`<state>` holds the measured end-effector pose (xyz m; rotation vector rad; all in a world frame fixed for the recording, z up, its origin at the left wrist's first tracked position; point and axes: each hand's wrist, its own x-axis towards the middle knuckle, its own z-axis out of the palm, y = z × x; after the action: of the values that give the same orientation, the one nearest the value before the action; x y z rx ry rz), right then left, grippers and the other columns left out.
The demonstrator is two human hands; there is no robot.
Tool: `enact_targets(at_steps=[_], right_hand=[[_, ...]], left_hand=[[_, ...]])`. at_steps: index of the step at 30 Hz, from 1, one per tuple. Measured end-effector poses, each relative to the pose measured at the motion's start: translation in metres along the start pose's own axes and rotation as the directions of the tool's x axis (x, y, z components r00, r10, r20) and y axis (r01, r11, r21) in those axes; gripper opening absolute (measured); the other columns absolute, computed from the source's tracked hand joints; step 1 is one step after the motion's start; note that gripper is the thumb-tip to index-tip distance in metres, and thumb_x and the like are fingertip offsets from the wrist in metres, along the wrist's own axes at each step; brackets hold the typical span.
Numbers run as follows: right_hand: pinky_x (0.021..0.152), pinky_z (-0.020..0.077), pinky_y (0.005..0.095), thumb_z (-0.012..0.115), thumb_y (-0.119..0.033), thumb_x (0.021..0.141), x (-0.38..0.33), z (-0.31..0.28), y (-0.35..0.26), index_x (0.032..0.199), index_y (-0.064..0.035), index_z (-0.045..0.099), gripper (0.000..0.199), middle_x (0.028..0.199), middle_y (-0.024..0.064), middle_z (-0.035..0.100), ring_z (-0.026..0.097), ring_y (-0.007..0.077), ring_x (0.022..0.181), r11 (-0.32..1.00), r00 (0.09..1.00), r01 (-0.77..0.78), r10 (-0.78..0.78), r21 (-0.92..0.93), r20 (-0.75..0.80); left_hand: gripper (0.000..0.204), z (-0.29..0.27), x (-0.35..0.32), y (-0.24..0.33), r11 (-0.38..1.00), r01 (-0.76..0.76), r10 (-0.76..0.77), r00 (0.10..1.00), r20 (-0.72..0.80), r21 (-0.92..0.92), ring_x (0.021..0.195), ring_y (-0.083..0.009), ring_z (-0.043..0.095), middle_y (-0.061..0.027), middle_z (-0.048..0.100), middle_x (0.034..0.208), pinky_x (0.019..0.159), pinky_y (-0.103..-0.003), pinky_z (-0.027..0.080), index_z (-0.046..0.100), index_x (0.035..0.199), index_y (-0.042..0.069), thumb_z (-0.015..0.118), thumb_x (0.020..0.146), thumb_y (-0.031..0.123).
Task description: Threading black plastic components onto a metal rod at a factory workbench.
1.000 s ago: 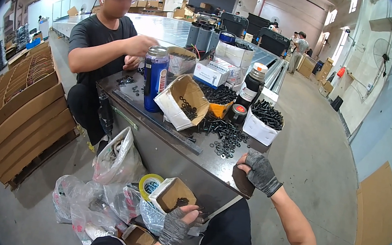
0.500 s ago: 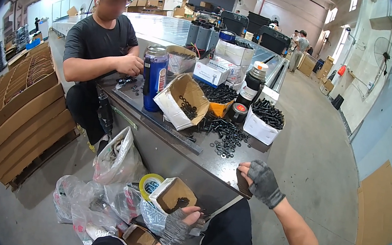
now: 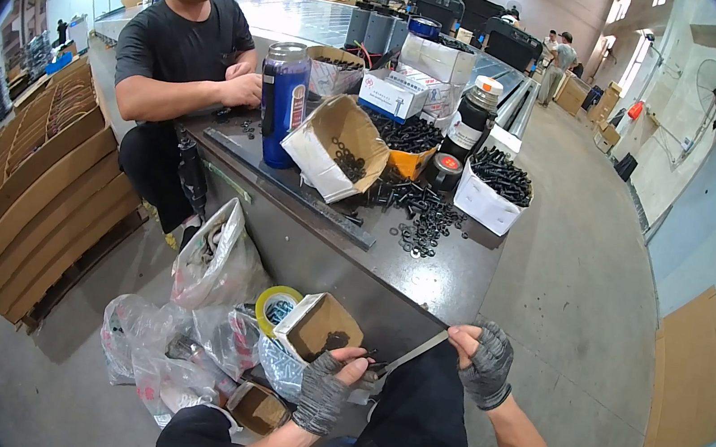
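In a grey fingerless glove, my left hand (image 3: 328,393) is closed, thumb and fingertips pinching a small black bolt (image 3: 373,359). It is just in front of an open carton (image 3: 318,334) with small dark parts inside. My right hand (image 3: 484,367), gloved the same way, is at the near corner of the dark table (image 3: 421,291). Its thumb and fingers are pressed together; what they hold, if anything, cannot be made out. Farther back on the tabletop lie loose black bolts (image 3: 407,196) and black washers (image 3: 421,239).
A tilted white carton (image 3: 331,149), a blue bottle (image 3: 281,109), a black flask (image 3: 471,116) and a box of bolts (image 3: 493,192) stand on the table. A co-worker (image 3: 185,56) sits across at left. Plastic bags (image 3: 216,268) and yellow tape (image 3: 277,306) lie below.
My right hand has drawn back and down off the tabletop to its near corner. The brown patch beside its fingers no longer shows. My left hand has hardly moved. The view has tilted slightly.
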<state>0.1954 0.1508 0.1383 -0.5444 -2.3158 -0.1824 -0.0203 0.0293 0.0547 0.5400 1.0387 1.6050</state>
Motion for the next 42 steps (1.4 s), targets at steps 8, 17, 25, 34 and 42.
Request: enact_targets(at_steps=[8, 17, 25, 34, 42], right_hand=[[0.074, 0.0508, 0.0296, 0.063, -0.009, 0.095, -0.009, 0.053, -0.058, 0.105, -0.0020, 0.061, 0.012, 0.094, 0.0090, 0.069, 0.062, 0.0160, 0.081, 0.067, 0.660, -0.670, 0.509, 0.739, 0.552], [0.070, 0.0495, 0.0246, 0.064, -0.027, 0.096, -0.002, 0.065, -0.075, 0.110, -0.0038, 0.061, 0.027, 0.090, 0.0023, 0.064, 0.058, 0.0112, 0.078, -0.643, 0.421, -0.565, 0.315, 0.518, 0.851], [0.072, 0.0490, 0.0263, 0.065, -0.021, 0.096, -0.005, 0.074, -0.080, 0.109, -0.0040, 0.062, 0.022, 0.091, 0.0026, 0.063, 0.060, 0.0139, 0.081, -0.391, 0.414, -0.672, 0.507, 0.629, 0.756], [0.073, 0.0505, 0.0302, 0.068, -0.009, 0.090, 0.002, 0.080, -0.075, 0.107, -0.0023, 0.066, 0.018, 0.088, 0.0099, 0.063, 0.063, 0.0206, 0.085, 0.618, 0.857, -0.504, 0.446, 0.603, 0.259], [0.068, 0.0522, 0.0367, 0.073, -0.010, 0.082, 0.033, 0.041, -0.079, 0.108, -0.0048, 0.066, 0.027, 0.091, 0.0145, 0.065, 0.065, 0.0301, 0.077, 0.828, 0.920, -0.379, 0.291, 0.412, 0.262]], left_hand=[[0.028, -0.001, -0.005, 0.009, 0.999, -0.041, 0.040, 0.999, -0.036, -0.011, 0.088, -0.0155, 0.067, -0.0109, 0.070, 0.101, 0.081, -0.029, 0.054, 0.062, 0.116, -0.002, 0.066, 0.094, 0.014], [0.027, -0.011, -0.002, -0.001, 0.994, -0.065, 0.072, 0.994, -0.081, 0.083, 0.092, -0.0160, 0.065, -0.0100, 0.070, 0.101, 0.086, -0.029, 0.052, 0.063, 0.115, 0.000, 0.068, 0.093, 0.015], [0.031, -0.008, -0.004, -0.003, 1.000, 0.022, -0.020, 0.997, -0.081, 0.021, 0.092, -0.0173, 0.066, -0.0111, 0.069, 0.103, 0.085, -0.030, 0.053, 0.060, 0.118, -0.001, 0.068, 0.093, 0.016], [0.033, -0.009, 0.002, -0.009, 0.968, 0.136, -0.158, 0.983, -0.094, -0.209, 0.091, -0.0187, 0.066, -0.0109, 0.066, 0.105, 0.081, -0.031, 0.055, 0.058, 0.121, -0.002, 0.067, 0.094, 0.015], [0.031, -0.012, 0.002, -0.013, 0.945, 0.118, -0.156, 0.982, -0.102, -0.306, 0.089, -0.0202, 0.066, -0.0103, 0.066, 0.103, 0.082, -0.032, 0.055, 0.058, 0.120, -0.001, 0.066, 0.095, 0.015]])
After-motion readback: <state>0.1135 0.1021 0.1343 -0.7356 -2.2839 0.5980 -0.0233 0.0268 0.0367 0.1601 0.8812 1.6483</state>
